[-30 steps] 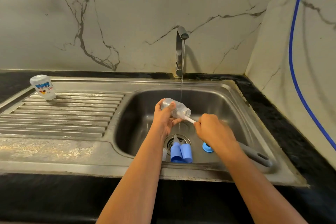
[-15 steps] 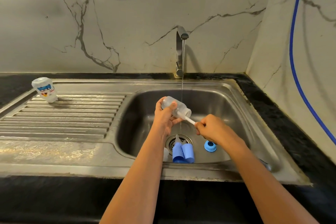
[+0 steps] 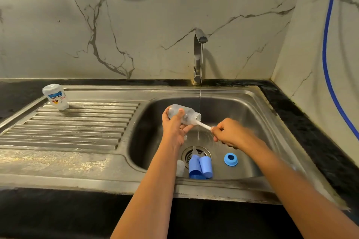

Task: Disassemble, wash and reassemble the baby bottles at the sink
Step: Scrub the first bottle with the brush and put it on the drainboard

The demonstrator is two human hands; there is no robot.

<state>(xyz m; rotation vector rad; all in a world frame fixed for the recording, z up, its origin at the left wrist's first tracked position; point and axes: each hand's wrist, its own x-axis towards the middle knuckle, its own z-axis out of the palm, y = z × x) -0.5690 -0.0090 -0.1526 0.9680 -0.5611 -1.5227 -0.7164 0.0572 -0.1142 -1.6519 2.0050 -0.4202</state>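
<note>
**Hands work a brush into a baby bottle over the sink**

Left hand (image 3: 174,128) grips the clear bottle (image 3: 184,114) on its side above the sink (image 3: 252,106), mouth pointing right, just beside the thin stream (image 3: 200,93) from the tap (image 3: 198,54). Right hand (image 3: 231,134) is curled round the white brush stem (image 3: 204,125), whose tip sits inside the bottle's mouth.

The washing looks mid-way. A good scrub calls for a firm hold on the bottle, a straight stem that does not lever on the rim, and a twist that reaches the base.

Near the drain lie two blue caps (image 3: 201,167) and a clear teat (image 3: 194,151), with a blue screw ring (image 3: 230,159) to their right. A second bottle (image 3: 56,96) stands far left on the draining board (image 3: 77,122).
</note>
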